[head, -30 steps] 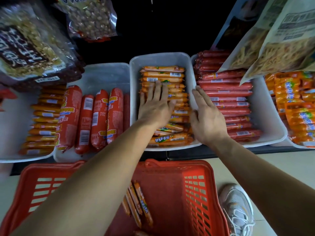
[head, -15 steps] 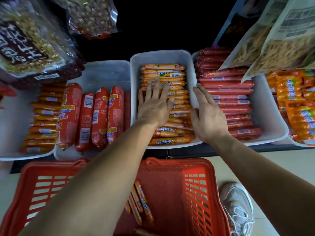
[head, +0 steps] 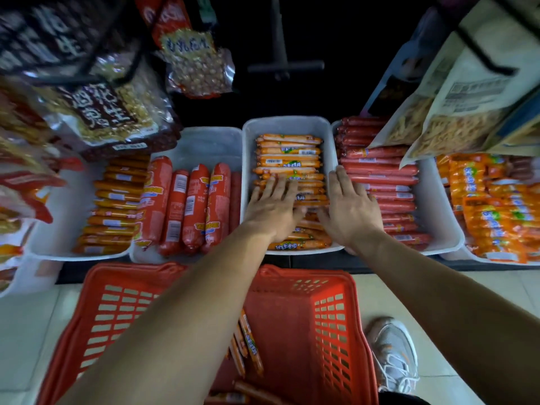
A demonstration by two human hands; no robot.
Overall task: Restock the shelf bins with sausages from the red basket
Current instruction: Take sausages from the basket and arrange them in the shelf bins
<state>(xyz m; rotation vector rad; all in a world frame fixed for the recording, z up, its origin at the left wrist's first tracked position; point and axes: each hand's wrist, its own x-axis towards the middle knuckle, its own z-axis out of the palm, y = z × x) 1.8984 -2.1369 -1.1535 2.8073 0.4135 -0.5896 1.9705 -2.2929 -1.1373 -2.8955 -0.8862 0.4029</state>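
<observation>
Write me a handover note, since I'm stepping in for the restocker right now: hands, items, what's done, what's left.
Hands: left hand open, flat on the orange sausages in the middle bin; right hand open at that bin's right wall, holding nothing.
Done: the middle bin holds a stacked row of orange sausages, with bare space only at the back.
Left: a few thin sausages lie in the red basket; they probably go to the middle bin.
</observation>
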